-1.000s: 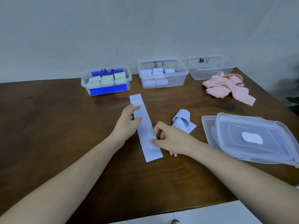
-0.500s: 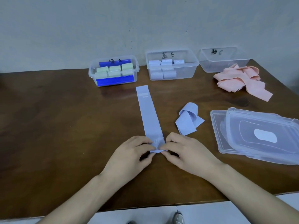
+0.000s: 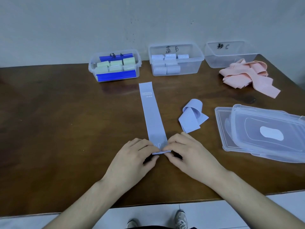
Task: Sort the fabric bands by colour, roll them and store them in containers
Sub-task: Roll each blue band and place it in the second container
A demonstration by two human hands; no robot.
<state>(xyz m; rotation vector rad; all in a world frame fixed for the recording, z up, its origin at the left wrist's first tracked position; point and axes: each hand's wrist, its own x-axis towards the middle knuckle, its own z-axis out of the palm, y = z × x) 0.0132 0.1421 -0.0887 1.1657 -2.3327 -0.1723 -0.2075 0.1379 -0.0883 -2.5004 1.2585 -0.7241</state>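
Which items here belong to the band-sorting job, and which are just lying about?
In the job: flat blue fabric band, both hands pinching its near end; loose blue band; pink band pile; three clear plastic containers.
Lying about: stacked clear lids.

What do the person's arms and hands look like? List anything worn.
Both forearms are bare, with no sleeves in view. The left hand and right hand wear no gloves, and no rings, watch or bracelets show. The fingers carry no markings.

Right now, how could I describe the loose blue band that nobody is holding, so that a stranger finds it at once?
Start at the stacked clear lids on the right of the brown table. Just left of them lies the loose blue band. Unlike the flat blue band that both hands pinch, it lies curled and untouched.
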